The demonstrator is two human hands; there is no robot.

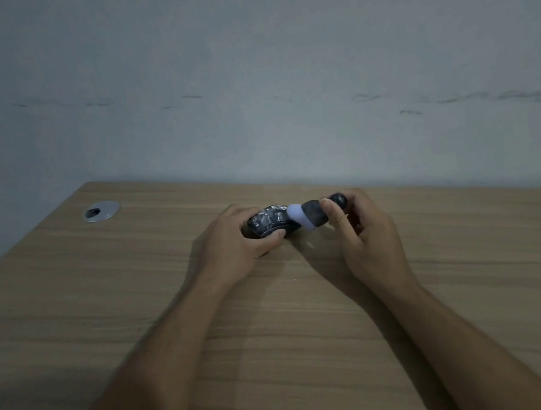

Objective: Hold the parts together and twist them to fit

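Note:
A dark, glossy rounded object (269,223) with pale markings lies low over the wooden desk (138,306), and my left hand (233,243) grips it with fingers and thumb curled round its body. A pale lilac collar (295,210) joins it to a dark grey cap-like piece (315,216). My right hand (364,234) holds that dark piece, thumb in front, fingers curled behind it. A small black rounded end (338,199) shows above the right fingers. The image is dim and blurred, so what the object is cannot be made out.
A round silver cable grommet (101,211) sits in the desk's far left corner. A scuffed pale wall (246,71) rises directly behind the desk. The desk's left edge runs diagonally toward the near left.

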